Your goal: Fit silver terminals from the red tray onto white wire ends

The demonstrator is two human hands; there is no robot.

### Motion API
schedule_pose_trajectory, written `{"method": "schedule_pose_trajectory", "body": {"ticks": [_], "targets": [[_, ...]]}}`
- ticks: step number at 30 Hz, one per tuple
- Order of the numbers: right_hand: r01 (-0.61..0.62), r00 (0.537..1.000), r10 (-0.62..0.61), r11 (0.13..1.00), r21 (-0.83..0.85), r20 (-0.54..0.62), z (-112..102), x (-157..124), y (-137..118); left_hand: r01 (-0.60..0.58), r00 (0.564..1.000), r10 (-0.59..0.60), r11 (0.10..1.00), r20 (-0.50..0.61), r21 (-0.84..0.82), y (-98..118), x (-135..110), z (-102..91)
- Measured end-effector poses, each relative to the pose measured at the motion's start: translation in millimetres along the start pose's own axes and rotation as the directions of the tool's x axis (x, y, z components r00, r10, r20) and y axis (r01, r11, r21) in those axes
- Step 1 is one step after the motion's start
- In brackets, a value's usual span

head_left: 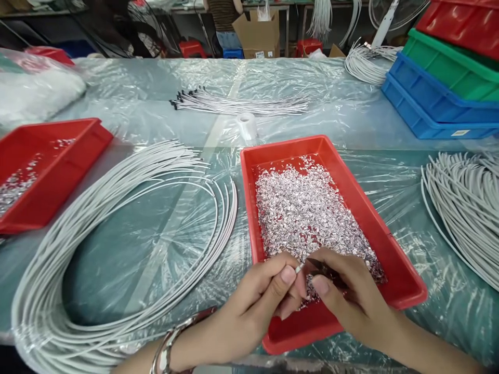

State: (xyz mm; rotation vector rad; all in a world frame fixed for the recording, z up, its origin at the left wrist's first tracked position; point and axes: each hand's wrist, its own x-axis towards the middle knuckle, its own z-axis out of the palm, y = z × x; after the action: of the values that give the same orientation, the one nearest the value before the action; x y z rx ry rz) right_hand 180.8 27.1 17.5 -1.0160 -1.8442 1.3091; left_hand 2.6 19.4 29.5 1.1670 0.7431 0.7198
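My left hand (257, 301) is closed in a pinch on the end of a white cable (299, 268), its tip poking out between thumb and fingers. My right hand (351, 298) is closed round a small dark tool (317, 266) whose tip meets the cable end. Both hands hover over the near end of a red tray (393, 249) filled with silvery foil scraps (304, 208). A large coil of white cables (117, 239) lies on the plastic-covered table to the left, and its strands run under my left wrist.
A second red tray (58, 166) with scraps stands at left. More white cable bundles (463, 208) lie at right, and cut cables with dark ends (234, 104) farther back beside a tape roll (247, 125). Stacked blue, green and red bins (440, 98) sit at the far right.
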Motion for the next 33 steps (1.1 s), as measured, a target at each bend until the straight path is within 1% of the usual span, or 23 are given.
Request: {"method": "schedule_pose_trajectory", "body": {"ticks": [3, 6, 14, 18, 25, 29, 33], "targets": [[0.027, 1.0, -0.027, 1.0, 0.005, 0.012, 1.0, 0.8, -0.5, 0.047, 0.998, -0.046, 0.999, 0.039, -0.025, 2.1, -0.3, -1.0], [0.038, 0.999, -0.039, 0.999, 0.021, 0.018, 1.4, 1.9, -0.9, 0.077, 0.996, -0.077, 0.997, 0.054, -0.004, 2.6, -0.2, -1.6], [0.06, 0.996, -0.064, 0.996, 0.071, 0.055, 0.2, 5.2, -2.5, 0.086, 0.993, -0.091, 0.993, 0.069, 0.082, 2.0, -0.2, -4.9], [0.101, 0.993, -0.102, 0.995, 0.01, 0.052, -0.2, 2.7, -3.2, 0.1, 0.991, -0.108, 0.99, 0.075, 0.098, 1.9, -1.7, -6.2], [0.131, 0.991, -0.129, 0.984, -0.122, 0.025, -0.8, -1.2, -0.2, 0.097, 0.988, -0.111, 0.988, 0.108, 0.124, 2.4, 0.1, -9.7], [0.127, 0.992, -0.123, 0.979, -0.162, 0.034, -1.8, -1.8, 0.8, 0.059, 0.988, -0.083, 0.982, 0.128, 0.18, 2.4, -0.3, -10.4], [0.113, 0.993, -0.107, 0.978, -0.174, 0.04, -1.5, -2.1, 0.1, -0.083, 0.992, 0.047, 0.943, 0.119, 0.322, 2.9, -0.5, -10.4]]}}
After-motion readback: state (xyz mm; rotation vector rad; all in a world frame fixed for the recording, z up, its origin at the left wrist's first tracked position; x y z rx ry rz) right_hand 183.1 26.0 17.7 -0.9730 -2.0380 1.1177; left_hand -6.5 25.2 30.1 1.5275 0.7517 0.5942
